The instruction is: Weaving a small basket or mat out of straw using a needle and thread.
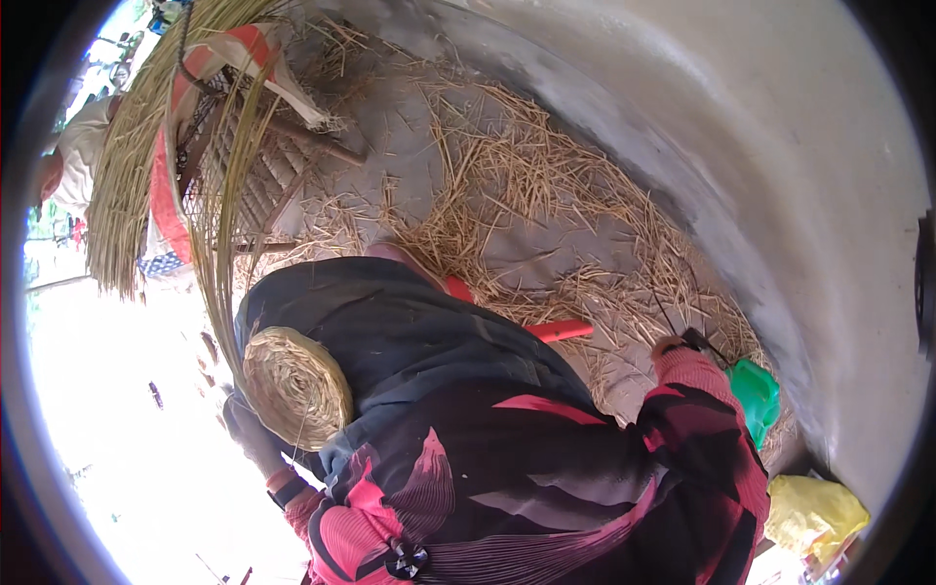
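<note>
A round, shallow coiled straw basket [297, 388] rests tilted against my dark-clothed lap at the left. My left hand [252, 434], washed out by bright light, grips its lower left edge, and its fingers are partly hidden. Long straw strands run from the basket up toward the bundle above. Out to the right, my right hand [669, 347] is low over the straw-strewn floor. It looks closed, with a thin dark rod [664, 312] sticking out beside it; what it holds is unclear. Close by is a green plastic container [755, 395].
A long straw bundle [136, 185] and a red-and-white sack [168, 195] lie over a woven-seat frame [263, 166] at upper left. Loose straw [546, 166] covers the floor. A curved grey wall [780, 195] bounds the right, near a yellow bag [814, 512]. Another person's sleeve [83, 156] shows far left.
</note>
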Demonstrator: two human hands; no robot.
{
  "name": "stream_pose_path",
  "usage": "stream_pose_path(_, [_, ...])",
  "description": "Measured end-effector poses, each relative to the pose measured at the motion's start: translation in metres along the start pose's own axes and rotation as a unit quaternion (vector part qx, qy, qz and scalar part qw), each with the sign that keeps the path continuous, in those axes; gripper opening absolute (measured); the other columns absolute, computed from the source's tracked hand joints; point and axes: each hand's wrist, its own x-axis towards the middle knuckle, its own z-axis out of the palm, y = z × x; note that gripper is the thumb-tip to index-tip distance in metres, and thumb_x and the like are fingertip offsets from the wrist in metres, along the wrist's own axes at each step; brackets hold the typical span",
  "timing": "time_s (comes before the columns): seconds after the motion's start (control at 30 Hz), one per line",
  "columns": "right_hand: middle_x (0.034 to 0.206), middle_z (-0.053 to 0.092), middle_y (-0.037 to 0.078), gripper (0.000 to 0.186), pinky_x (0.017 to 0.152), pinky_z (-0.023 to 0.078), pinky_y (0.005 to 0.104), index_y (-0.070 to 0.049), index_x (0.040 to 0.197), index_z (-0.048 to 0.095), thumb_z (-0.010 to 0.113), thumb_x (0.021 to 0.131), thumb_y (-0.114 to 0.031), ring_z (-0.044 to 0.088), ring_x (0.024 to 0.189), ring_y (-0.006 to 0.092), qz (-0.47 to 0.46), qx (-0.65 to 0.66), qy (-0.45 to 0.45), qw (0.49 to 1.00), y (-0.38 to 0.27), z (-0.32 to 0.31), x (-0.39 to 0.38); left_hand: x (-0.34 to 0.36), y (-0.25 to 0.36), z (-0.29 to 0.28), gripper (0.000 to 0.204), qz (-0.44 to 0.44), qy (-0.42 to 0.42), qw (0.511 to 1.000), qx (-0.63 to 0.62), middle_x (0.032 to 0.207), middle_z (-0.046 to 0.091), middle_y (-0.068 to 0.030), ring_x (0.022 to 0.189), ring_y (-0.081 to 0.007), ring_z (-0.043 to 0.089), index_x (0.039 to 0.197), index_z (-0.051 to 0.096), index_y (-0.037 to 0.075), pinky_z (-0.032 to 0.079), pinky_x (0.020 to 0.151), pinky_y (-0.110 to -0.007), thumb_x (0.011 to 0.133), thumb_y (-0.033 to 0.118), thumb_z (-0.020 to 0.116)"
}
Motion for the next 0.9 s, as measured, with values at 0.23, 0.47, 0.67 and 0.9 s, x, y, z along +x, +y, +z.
stream_pose_path(0.23, [0.100, 0.073, 0.011, 0.033, 0.084, 0.049, 0.0518, -0.008, 0.099, 0.075, 0.053, 0.091, -0.031, 0.067, 0.098, 0.0319, -0.085, 0.009, -0.012, 0.996, 0.022, -0.005, -0.053, -0.004, 0.003, -0.004, 0.043, -0.005, 0.008, 0.999, -0.033, 0.118, 0.063, -0.0125, 0.106, -0.0199, 0.058, 0.129, 0.057, -0.002, 0.048, 0.091, -0.033, 0.104, 0.031, 0.045])
stream_pose_path(0.47, [0.094, 0.067, 0.020, 0.030, 0.077, 0.051, 0.0532, -0.008, 0.093, 0.067, 0.051, 0.093, -0.033, 0.064, 0.088, 0.0420, -0.169, 0.203, 0.324, 0.908, -0.102, -0.278, -0.034, -0.018, 0.020, 0.014, 0.033, -0.009, 0.064, 0.996, -0.059, 0.102, 0.065, -0.0089, 0.088, -0.0166, 0.058, 0.120, 0.061, 0.000, 0.049, 0.078, -0.031, 0.102, 0.026, 0.051])
stream_pose_path(0.67, [0.093, 0.066, 0.017, 0.022, 0.075, 0.050, 0.0485, -0.006, 0.093, 0.065, 0.056, 0.095, -0.026, 0.063, 0.088, 0.0400, -0.347, 0.200, 0.563, 0.723, -0.183, -0.487, -0.121, -0.032, 0.045, 0.000, 0.032, -0.026, 0.065, 0.993, -0.097, 0.102, 0.066, -0.0097, 0.088, -0.0176, 0.061, 0.118, 0.062, 0.002, 0.050, 0.078, -0.032, 0.102, 0.027, 0.051])
stream_pose_path(0.9, [0.090, 0.067, 0.013, 0.008, 0.068, 0.053, 0.0395, -0.007, 0.097, 0.067, 0.063, 0.092, -0.011, 0.066, 0.081, 0.0339, -0.454, 0.193, 0.685, 0.536, -0.233, -0.576, -0.257, -0.025, 0.092, 0.008, 0.025, 0.144, 0.102, 0.984, 0.026, 0.107, 0.068, -0.0149, 0.099, -0.0328, 0.066, 0.112, 0.064, 0.005, 0.052, 0.086, -0.040, 0.091, 0.016, 0.064])
